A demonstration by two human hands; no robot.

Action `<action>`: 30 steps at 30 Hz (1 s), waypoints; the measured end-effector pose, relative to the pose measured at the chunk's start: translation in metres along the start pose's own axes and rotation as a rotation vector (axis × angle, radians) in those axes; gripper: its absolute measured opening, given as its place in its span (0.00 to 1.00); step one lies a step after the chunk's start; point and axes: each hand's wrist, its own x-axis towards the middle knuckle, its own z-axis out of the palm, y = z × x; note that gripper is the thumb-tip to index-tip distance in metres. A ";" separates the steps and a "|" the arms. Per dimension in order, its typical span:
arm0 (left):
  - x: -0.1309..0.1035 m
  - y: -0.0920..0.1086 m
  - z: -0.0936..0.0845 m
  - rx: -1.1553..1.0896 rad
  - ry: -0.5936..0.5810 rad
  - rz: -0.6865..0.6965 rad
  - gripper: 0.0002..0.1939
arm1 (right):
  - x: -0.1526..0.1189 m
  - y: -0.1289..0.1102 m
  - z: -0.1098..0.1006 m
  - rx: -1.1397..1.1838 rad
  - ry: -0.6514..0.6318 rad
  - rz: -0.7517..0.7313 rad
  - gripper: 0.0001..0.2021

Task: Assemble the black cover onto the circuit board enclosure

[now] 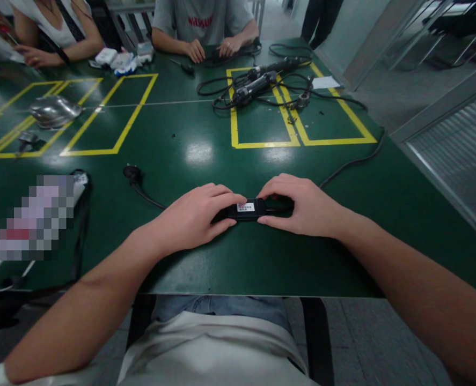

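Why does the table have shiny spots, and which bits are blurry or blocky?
In the head view, two pale glare patches lie on the green table, probably reflected light; in the head view, blocky squares hide something at the left; in the head view, the red letters across the table look fuzzy, and the label is too small to read.

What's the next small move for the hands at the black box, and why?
Probably ease the left hand slightly leftward, off the white label: one of its fingertips overlaps the label's upper edge, while the right hand is at the other end of the black box and could likely steady it.
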 end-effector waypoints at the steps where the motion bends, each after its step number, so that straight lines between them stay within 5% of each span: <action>1: 0.000 0.000 0.000 0.000 0.002 0.002 0.18 | 0.000 0.000 0.000 0.001 0.002 0.001 0.12; 30: 0.000 0.001 -0.001 0.044 0.013 0.018 0.18 | -0.001 -0.001 -0.001 -0.025 -0.019 0.039 0.12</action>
